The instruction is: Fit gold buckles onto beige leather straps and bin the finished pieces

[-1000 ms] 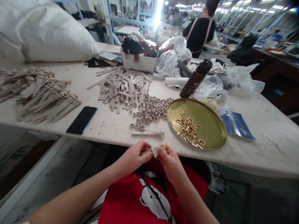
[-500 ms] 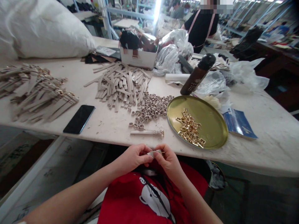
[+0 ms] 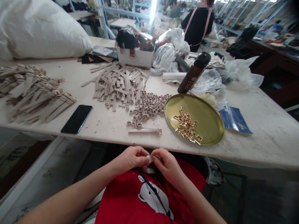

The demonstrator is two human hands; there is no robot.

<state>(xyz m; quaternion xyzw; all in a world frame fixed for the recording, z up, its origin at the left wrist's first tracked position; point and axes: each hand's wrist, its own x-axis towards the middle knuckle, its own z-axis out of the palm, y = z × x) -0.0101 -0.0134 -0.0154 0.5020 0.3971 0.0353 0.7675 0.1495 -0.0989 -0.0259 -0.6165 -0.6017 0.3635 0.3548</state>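
Note:
Just off the table's front edge, my left hand [image 3: 133, 159] and my right hand [image 3: 166, 162] meet with fingertips pinched on a small pale strap [image 3: 149, 158]. Most of the strap is hidden by the fingers, and I cannot make out a buckle on it. On the table before them lies a beige strap with a gold buckle [image 3: 144, 131]. Behind it is a heap of small beige loops [image 3: 151, 107]. Gold buckles [image 3: 187, 124] are piled on a round gold tray [image 3: 211, 124] to the right. Loose beige strips [image 3: 119, 85] form a pile farther back.
Buckled straps [image 3: 35, 93] are heaped at the left, near a black phone [image 3: 77, 119]. A dark bottle [image 3: 193, 73], a blue packet [image 3: 235, 119], plastic bags [image 3: 165, 57] and a white box [image 3: 135, 59] stand around the back and right. A person [image 3: 197, 26] stands beyond the table.
My fingers have shifted on the strap; a pale bit now shows between the two hands. The whole view has moved slightly, while the things on the table stay put.

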